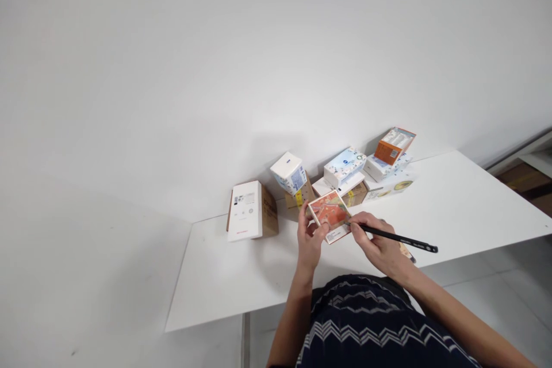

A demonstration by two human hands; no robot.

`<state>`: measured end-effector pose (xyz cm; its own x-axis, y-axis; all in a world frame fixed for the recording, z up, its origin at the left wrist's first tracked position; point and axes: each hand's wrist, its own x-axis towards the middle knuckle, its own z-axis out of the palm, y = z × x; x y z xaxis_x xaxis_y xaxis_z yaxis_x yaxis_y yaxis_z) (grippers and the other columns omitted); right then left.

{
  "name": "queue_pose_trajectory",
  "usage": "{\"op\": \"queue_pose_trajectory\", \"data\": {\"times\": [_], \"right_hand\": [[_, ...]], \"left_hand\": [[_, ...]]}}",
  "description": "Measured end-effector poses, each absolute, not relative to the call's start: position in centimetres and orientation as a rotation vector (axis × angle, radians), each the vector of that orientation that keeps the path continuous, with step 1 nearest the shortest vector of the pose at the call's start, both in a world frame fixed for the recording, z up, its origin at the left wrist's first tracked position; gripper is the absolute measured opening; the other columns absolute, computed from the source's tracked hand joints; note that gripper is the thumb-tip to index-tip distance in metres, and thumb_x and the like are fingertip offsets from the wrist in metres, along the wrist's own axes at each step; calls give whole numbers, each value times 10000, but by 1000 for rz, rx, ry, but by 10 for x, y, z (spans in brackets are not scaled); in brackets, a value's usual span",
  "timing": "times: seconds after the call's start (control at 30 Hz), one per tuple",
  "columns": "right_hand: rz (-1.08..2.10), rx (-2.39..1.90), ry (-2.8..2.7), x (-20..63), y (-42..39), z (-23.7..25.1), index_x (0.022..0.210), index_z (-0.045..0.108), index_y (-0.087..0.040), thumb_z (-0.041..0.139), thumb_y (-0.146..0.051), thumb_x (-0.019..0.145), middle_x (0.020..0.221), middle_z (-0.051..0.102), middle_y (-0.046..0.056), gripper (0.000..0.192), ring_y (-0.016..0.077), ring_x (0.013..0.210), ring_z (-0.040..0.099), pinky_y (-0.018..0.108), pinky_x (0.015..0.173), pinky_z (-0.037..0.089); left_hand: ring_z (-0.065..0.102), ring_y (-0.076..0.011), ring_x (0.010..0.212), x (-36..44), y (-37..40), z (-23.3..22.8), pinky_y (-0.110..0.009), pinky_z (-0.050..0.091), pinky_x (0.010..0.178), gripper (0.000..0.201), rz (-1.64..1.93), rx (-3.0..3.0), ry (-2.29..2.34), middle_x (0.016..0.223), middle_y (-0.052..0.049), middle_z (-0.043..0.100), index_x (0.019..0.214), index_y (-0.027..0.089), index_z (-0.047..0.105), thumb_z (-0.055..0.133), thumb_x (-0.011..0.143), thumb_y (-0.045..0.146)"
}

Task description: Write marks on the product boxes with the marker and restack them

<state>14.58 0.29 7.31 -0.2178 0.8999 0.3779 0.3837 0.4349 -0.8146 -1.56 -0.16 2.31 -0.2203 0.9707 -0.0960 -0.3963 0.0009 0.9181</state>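
My left hand [311,240] holds a small flat box with an orange-red printed face [330,211], tilted up above the white table [224,276]. My right hand [376,242] grips a black pen [399,237]; its tip touches the right edge of the orange-red box. The pen's rear end points to the right.
Along the wall stand a white-faced brown carton [246,210], a white and blue box [288,172] on a brown one, a pale blue box [345,165], an orange box [393,145] stacked on white ones, and a box with green print [394,186].
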Motion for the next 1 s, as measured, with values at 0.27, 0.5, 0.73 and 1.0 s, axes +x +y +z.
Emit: {"op": "queue_pose_trajectory", "data": {"times": [0.27,0.5,0.73,1.0], "right_hand": [[675,-1115,-1792,138,10,77,829,561,-233,480,-258,909,698,614,3,116,133,589,545,249,561,442],[679,-1172,-1867,137,9,86,824,575,-227,491,-241,896,701,634,5,112,133,571,558,247,552,436],[663,-1165,-1871,138,9,84,800,568,-232,481,-244,898,680,627,2,132,129,547,542,245,549,443],[735,-1132,-1851,136,11,84,810,580,-227,479,-259,903,708,634,11,141,139,586,560,252,563,445]], "left_hand": [[637,-257,1051,-14,-4,26,-345,539,845,744,1449,817,1105,1276,-98,588,1377,280,404,738,713,303],[644,-246,1028,-13,-4,27,-337,540,835,735,1443,846,1123,1242,-90,608,1372,281,417,739,712,289],[641,-246,1037,-13,-4,28,-335,538,844,740,1432,859,1111,1253,-90,601,1378,277,411,732,712,295],[632,-250,1049,-16,-5,26,-346,536,852,741,1438,873,1100,1266,-94,585,1382,292,398,734,722,300]]}}
